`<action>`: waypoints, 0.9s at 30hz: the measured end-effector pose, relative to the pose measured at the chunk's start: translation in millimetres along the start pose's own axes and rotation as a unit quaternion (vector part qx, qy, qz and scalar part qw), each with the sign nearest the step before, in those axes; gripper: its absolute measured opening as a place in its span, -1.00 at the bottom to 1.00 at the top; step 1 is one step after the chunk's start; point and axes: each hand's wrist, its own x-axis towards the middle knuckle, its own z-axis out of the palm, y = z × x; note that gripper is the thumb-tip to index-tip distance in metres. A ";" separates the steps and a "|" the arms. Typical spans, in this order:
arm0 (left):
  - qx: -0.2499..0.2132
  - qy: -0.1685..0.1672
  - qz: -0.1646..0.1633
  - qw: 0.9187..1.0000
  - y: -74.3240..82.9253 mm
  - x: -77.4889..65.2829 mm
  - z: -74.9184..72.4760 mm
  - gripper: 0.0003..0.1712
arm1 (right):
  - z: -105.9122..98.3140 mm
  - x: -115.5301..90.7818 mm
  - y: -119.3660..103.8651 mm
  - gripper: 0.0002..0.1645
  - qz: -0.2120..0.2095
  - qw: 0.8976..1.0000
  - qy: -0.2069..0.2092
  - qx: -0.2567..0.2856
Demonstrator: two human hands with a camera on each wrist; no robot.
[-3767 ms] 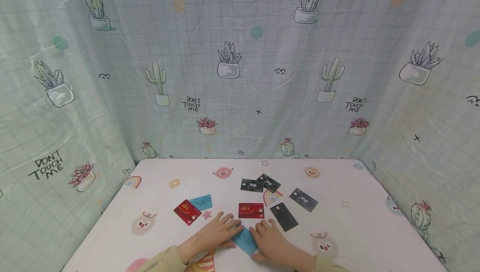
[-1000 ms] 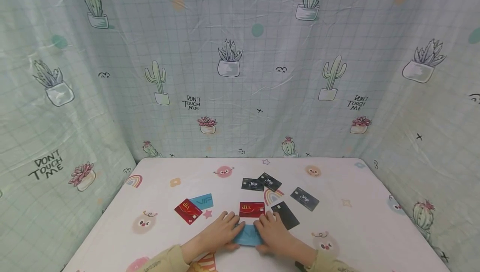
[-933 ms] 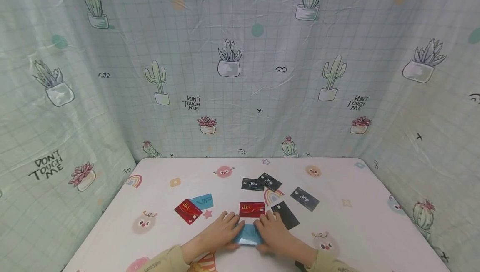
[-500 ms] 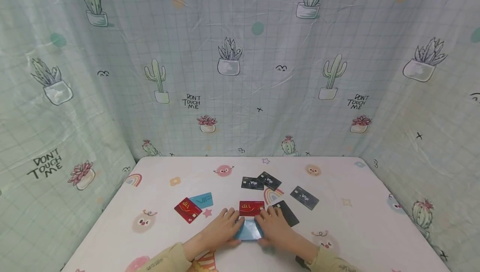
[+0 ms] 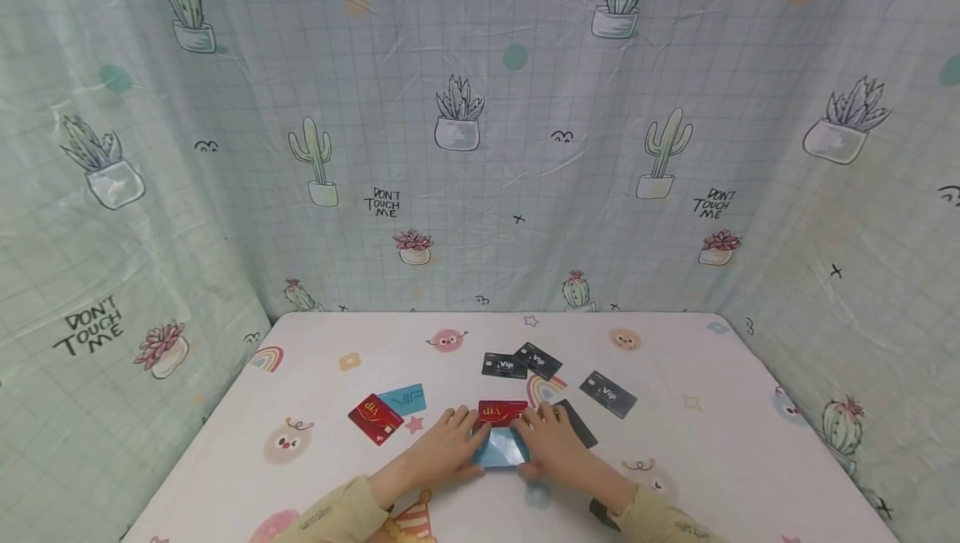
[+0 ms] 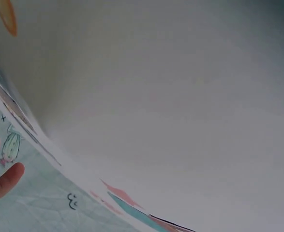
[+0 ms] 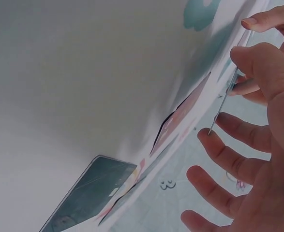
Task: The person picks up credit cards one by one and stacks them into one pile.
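Observation:
Both hands hold one blue card [image 5: 501,448] by its short ends, low at the middle of the table. My left hand [image 5: 444,445] pinches its left end; my right hand [image 5: 557,448] pinches the right. The right wrist view shows this card nearly edge-on as a thin line [image 7: 224,102], raised off the table between thumb and fingertips. A red VIP card [image 5: 501,411] lies just behind, its near edge covered by the blue one in the head view. The right fingers partly hide a black card [image 5: 579,426]. Only a few left fingertips [image 6: 8,179] show in the left wrist view.
Left of the hands, a red card [image 5: 376,420] overlaps another blue card [image 5: 405,399]. Farther back lie two overlapping black VIP cards, one flat [image 5: 504,366] and one askew [image 5: 538,359]. A third VIP card [image 5: 608,394] lies right. Another dark card [image 5: 603,515] peeks from beside the right sleeve.
The blue card was slanted between the hands, then turned level. Both hands have since carried it away from the person, up to the middle red card, and its face now catches glare.

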 end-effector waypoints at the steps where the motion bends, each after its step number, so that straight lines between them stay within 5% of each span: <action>1: -0.002 -0.001 -0.001 1.000 -0.2 0.5 0.0 -0.27 | -0.5 0.0 0.3 -0.34 0.000 1.000 0.000 0.004; 27: 0.012 0.010 -0.009 1.000 -16.6 22.5 5.6 -0.31 | 13.8 16.9 18.7 -0.31 0.016 0.999 0.041 -0.011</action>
